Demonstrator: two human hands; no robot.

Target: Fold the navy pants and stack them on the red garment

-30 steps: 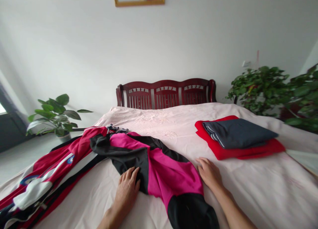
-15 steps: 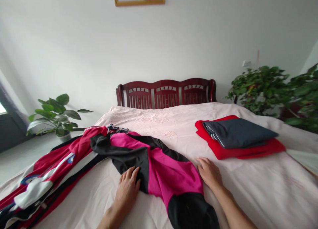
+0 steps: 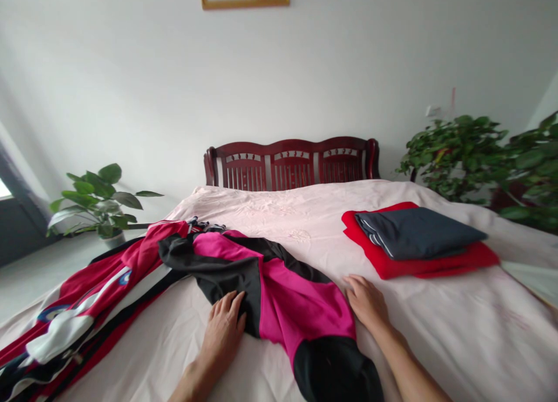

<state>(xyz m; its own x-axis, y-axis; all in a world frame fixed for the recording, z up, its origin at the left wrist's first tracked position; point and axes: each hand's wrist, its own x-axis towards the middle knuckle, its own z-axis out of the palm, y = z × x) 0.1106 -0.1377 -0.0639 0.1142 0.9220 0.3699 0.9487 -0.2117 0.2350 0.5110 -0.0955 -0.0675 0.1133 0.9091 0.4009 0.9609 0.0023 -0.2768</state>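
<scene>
A magenta and black garment (image 3: 300,300) lies spread across the bed in front of me, its black end toward me and a black sleeve-like part reaching left. My left hand (image 3: 226,320) rests flat on its black part, fingers stretched out. On the opposite side, my right hand (image 3: 365,300) lies open on the sheet, at the edge of the magenta cloth. Whether its fingertips touch the garment I cannot tell. Neither hand grips anything.
Red, white and navy clothes (image 3: 100,297) are heaped at the left. A folded dark grey garment (image 3: 422,233) tops folded red cloth (image 3: 436,268) at the right. Beyond the pink sheet (image 3: 283,210) stands a wooden headboard (image 3: 292,163). Potted plants (image 3: 104,198) flank the bed.
</scene>
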